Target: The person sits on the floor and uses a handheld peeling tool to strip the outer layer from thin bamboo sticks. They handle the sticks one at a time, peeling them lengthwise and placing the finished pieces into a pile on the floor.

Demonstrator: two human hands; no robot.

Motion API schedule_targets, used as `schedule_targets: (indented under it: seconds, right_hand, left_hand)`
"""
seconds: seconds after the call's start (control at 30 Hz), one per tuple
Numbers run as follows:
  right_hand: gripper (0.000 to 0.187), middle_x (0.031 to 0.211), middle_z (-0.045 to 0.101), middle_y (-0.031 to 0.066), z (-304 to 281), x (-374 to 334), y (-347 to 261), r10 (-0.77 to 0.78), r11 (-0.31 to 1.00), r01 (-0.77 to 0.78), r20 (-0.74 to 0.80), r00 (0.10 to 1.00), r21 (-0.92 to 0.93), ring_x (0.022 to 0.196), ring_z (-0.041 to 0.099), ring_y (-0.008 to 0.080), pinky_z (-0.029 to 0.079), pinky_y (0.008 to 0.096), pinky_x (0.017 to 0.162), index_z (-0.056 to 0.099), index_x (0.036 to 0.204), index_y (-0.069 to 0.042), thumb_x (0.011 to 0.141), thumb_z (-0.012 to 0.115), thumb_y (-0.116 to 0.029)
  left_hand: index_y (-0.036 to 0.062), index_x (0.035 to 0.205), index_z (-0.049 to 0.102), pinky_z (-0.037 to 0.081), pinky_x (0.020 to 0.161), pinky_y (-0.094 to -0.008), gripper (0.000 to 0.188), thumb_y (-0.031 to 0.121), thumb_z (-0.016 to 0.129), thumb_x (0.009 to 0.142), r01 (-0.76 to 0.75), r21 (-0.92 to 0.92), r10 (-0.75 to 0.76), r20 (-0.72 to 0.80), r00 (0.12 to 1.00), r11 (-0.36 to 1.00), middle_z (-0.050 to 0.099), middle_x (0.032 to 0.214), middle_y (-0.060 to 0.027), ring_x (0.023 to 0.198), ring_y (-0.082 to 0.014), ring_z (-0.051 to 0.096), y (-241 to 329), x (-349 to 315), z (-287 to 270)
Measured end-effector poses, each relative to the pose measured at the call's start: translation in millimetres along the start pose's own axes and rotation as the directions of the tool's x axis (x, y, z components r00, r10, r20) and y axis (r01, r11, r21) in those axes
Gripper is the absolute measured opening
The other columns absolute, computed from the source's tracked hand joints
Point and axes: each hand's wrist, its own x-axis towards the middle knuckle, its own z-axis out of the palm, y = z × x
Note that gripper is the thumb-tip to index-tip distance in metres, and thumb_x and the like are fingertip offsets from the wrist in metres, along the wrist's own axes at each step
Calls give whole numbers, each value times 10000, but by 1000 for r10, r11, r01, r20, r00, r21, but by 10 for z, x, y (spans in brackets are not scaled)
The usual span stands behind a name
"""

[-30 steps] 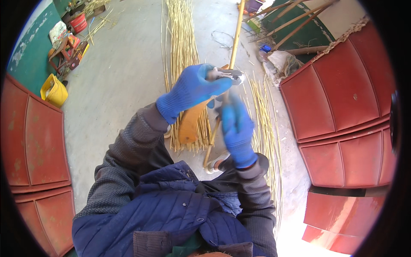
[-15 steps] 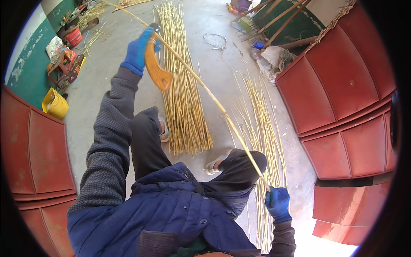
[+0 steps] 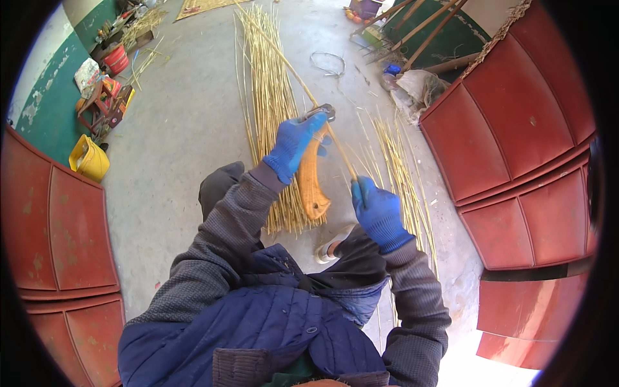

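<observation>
Cane [image 3: 342, 153], slim and yellowish, clamped in right hand [image 3: 379, 211]; left hand [image 3: 290, 145] gripping curved orange handle [image 3: 311, 179].

Bright overall, lit most strongly from the lower right. Burnt out to flat white on the floor [image 3: 464, 363] in that corner, easing to an even pale grey farther up. Streaked with glossy glare across the lower red panel [image 3: 525, 303], duller on the red door [image 3: 74, 222] at left. Soft and faint in shadow, darkest over the trousers [image 3: 354, 258], with little detail there. Bowed strongly toward the rim, ringed in black, fringed blue-violet. Fairly crisp around the left hand [image 3: 290, 147] and right hand [image 3: 379, 214], softer near the red bucket [image 3: 116, 59].
</observation>
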Motion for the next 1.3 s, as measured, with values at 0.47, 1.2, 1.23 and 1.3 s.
schedule_targets:
  seconds: [0.47,1.2,1.23,1.3]
  right_hand:
    - [388,843,693,177,-892,-1243,249,228,897,-359,427,875,257,686,705,318,551,391,641,618,1331,-44,964,657,-162]
    - [316,860,710,149,-640,-823,37,215,603,-648,687,694,465,731,720,314,571,377,665,618,1304,-55,1002,610,-147]
    - [320,854,709,153,-472,-583,47,136,737,-495,615,776,461,738,720,317,569,385,672,618,1297,-53,1000,613,-170]
    - [343,803,681,183,-50,-156,23,172,797,-433,527,832,422,762,710,336,561,417,694,610,1274,-42,994,621,-241]
  left_hand:
    - [5,1225,661,604,654,-282,501,440,673,978,-219,137,228,-51,972,966,675,963,-104,785,-168,689,442,299,-844]
    - [13,1234,669,602,670,-271,509,443,699,962,-38,114,51,-117,992,993,654,973,-84,829,-166,687,140,129,-884]
    - [12,1230,663,612,665,-278,492,424,703,963,-5,97,12,-72,997,995,656,961,-75,834,-172,699,28,-17,-655]
    - [-4,1211,654,624,661,-306,482,411,697,969,153,98,-147,-62,987,983,675,998,-81,833,-186,715,-180,-265,-284]
